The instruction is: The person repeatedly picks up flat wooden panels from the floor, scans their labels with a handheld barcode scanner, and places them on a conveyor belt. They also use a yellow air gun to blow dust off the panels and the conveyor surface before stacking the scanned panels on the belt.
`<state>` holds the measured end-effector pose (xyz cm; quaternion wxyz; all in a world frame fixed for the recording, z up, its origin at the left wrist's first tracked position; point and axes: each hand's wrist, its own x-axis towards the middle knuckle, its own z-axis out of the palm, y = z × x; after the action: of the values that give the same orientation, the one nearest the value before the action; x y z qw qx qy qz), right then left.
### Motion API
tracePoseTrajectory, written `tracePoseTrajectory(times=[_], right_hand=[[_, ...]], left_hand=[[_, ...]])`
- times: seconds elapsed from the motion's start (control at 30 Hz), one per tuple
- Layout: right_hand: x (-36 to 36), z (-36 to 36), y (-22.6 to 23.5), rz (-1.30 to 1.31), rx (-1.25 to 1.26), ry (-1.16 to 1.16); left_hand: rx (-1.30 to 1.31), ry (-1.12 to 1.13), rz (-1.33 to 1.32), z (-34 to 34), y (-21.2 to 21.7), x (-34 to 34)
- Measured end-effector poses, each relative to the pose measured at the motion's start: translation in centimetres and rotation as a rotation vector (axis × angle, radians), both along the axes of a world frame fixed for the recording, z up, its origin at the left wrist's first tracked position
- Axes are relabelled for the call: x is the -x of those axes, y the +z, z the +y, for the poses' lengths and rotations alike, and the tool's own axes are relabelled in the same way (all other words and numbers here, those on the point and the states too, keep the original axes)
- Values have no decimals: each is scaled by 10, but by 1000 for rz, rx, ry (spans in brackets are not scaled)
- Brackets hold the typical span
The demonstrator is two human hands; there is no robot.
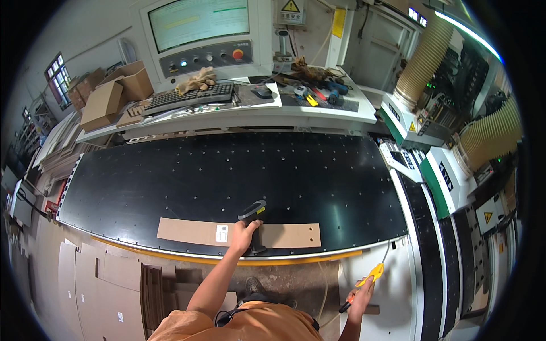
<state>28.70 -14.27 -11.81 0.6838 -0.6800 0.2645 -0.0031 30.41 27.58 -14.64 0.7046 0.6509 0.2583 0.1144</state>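
My left hand (243, 235) is closed around the grip of a dark handheld barcode scanner (252, 211) with a yellow label on its head. The scanner stands over a narrow brown panel (290, 235), its base partly behind my hand. A white label (222, 233) is stuck on the panel left of my hand, and two dark holes show near the panel's right end. Off the bed's front right, my right hand (362, 291) grips a yellow air blow gun (373, 274) with a thin nozzle pointing up and away. Its lower end is orange and black.
The panel lies near the front edge of a black machine bed (227, 176). Behind are a keyboard (190, 98), a mouse (262, 91), gloves (197, 80), tools and a screen (199, 23). Machine heads with ribbed hoses (424, 59) stand right; brown panels (108, 284) lean front left.
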Motion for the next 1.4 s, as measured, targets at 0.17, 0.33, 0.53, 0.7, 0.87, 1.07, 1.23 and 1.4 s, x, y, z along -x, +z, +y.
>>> tracePoseTrajectory(times=[0.17,0.33,0.53,0.7,0.87,1.07,1.23,1.4], right_hand=[[11,36,25,83,-36,524],[23,74,48,191,-9,1101],[22,85,77,151,22,1603],[22,87,84,183,-63,1633],[25,86,77,187,-60,1614],[15,85,75,317,119,1566],[13,98,66,76,269,1484],[11,106,40,94,258,1386]], left_hand=[[238,35,-86,3,5,2],[291,-3,-98,7,14,5],[251,-90,-29,13,17,7],[176,-88,-100,12,13,6],[54,-97,-10,11,8,5],[31,-92,-18,13,5,3],[58,-134,-2,18,16,7],[-243,-279,222,13,35,7]])
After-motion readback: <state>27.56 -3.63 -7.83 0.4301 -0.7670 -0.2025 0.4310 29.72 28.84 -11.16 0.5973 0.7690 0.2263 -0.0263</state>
